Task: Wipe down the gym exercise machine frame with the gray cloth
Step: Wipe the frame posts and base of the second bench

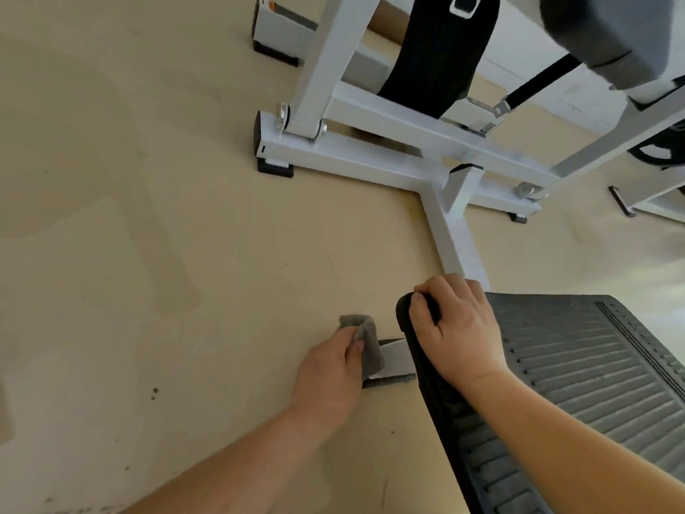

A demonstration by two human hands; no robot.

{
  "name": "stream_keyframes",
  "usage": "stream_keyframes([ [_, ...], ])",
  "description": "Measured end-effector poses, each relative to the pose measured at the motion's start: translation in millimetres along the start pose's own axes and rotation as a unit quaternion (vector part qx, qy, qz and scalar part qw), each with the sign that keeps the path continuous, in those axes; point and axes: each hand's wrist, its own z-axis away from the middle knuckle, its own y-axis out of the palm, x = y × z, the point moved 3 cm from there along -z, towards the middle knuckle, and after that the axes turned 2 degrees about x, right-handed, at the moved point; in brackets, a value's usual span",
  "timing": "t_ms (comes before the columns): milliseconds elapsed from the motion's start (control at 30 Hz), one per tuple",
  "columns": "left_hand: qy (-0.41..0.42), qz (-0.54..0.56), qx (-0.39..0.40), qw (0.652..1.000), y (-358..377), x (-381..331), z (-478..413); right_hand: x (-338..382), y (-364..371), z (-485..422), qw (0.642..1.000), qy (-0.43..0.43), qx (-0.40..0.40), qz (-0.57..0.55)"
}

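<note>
Pinching the folded gray cloth (pixel 365 343), the left hand (pixel 330 369) presses it onto the end of the white frame bar (pixel 394 359) down on the floor (pixel 148 254). The right hand (pixel 456 328) curls tight over the ribbed black footplate (pixel 593 365) at its corner.

Left hand (pixel 330 369): low on the floor (pixel 148 217), left of the right hand, holding the cloth against a bar end.
Cloth (pixel 365 343): draped over that bar end, at the left hand's fingertips.
Short frame bar (pixel 394 359): runs right from the left hand, passing under the footplate's edge.
Right hand (pixel 456 335): just right of the left hand, fingers curled over the footplate's far left corner.
Footplate (pixel 593 383): spreads right of and behind the right hand.
Long frame bar (pixel 456 235): on the floor, leading away beyond the right hand.
Cross bar (pixel 352 157): well beyond both hands, meeting the long frame bar.
Pad (pixel 608 35): far beyond the right hand, to its right, above the frame.
</note>
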Motion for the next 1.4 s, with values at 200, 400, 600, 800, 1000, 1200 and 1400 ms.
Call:
stream_keyframes([
  [200,-0.021,-0.036,0.049,0.998,-24,-26,-10,1,0,0,1.0,0.002,-0.021,0.019],
  [400,-0.041,-0.037,0.024,0.998,-46,-57,-15,1,0,2,0.999,-0.007,-0.047,0.009],
  [600,-0.06,-0.088,0.023,0.994,-72,-90,-23,-3,-6,-5,0.999,0.005,0.035,0.011],
  [800,-0.095,-0.148,0.039,0.984,-104,-154,-21,1,-37,-9,0.967,0.05,0.25,-0.019],
  [1000,-0.089,-0.147,0.08,0.982,-122,-206,-22,20,-89,0,0.946,0.133,0.207,-0.21],
  [1200,-0.095,-0.026,0.099,0.99,-148,-255,-31,95,-148,-33,0.802,0.219,0.189,-0.522],
  [1400,-0.077,0.051,0.165,0.982,-197,-292,-61,144,-180,-87,0.733,0.268,0.111,-0.615],
])
